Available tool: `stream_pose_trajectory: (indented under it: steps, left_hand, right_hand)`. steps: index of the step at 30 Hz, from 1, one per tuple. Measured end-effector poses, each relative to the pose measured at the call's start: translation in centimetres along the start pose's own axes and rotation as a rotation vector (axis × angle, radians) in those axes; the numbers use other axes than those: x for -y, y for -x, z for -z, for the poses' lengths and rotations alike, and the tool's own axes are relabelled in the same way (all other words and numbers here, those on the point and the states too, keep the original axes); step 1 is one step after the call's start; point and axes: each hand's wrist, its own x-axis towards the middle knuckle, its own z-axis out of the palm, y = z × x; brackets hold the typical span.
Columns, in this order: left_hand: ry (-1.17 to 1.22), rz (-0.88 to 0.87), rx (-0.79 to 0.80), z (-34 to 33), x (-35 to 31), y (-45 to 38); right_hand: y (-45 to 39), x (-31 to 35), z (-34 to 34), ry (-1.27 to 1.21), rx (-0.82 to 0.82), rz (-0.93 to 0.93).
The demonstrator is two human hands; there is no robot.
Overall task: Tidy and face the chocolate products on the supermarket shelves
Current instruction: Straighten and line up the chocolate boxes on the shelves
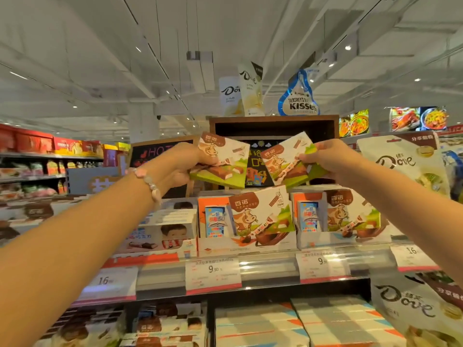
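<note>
Two cow boxes up in the air, one per hand

Left hand [186, 169] grips a box [221, 161] just left of frame center, right hand [323, 156] pinches another box [288, 161] by its green corner, both tilted, apart, above the shelf [270, 267]. Same cow boxes stand in trays [246, 242] below, with price tags [213, 274] on the shelf edge and Dove bags [403, 164] at right.

Single head view, wide-angle, worn at eye level, facing a chocolate shelf [240, 269] straight on and tilted slightly up: ceiling fills the upper half of frame. Close range, both forearms reach in from lower left and right. Edges bend noticeably.
</note>
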Motion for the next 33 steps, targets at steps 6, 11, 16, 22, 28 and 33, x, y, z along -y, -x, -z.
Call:
stream_pose_trajectory:
  steps: [6,11,16,22,28,33]
  left_hand:
    - [0.097,-0.14,-0.059,8.4,-1.6,4.4]
    - [0.009,-0.23,-0.135,15.3,0.0,7.7]
    - [0.058,-0.241,-0.138,20.8,1.6,9.8]
    - [-0.096,-0.195,-0.02,28.9,3.6,12.9]
    - [-0.21,-0.065,0.14,34.8,5.4,14.7]
    - [-0.285,-0.023,0.157,36.5,7.0,14.9]
  right_hand:
    - [2.2,3.1,-2.4,-0.285,0.041,0.177]
    - [5.6,5.9,-7.2,-0.291,0.223,0.306]
    - [7.2,7.6,-12.8,-0.216,0.241,0.303]
    - [9.9,9.2,-18.1,-0.24,0.36,0.355]
    - [13.1,10.1,-22.6,-0.293,0.65,0.489]
    - [15.6,10.4,-27.5,-0.131,0.67,0.697]
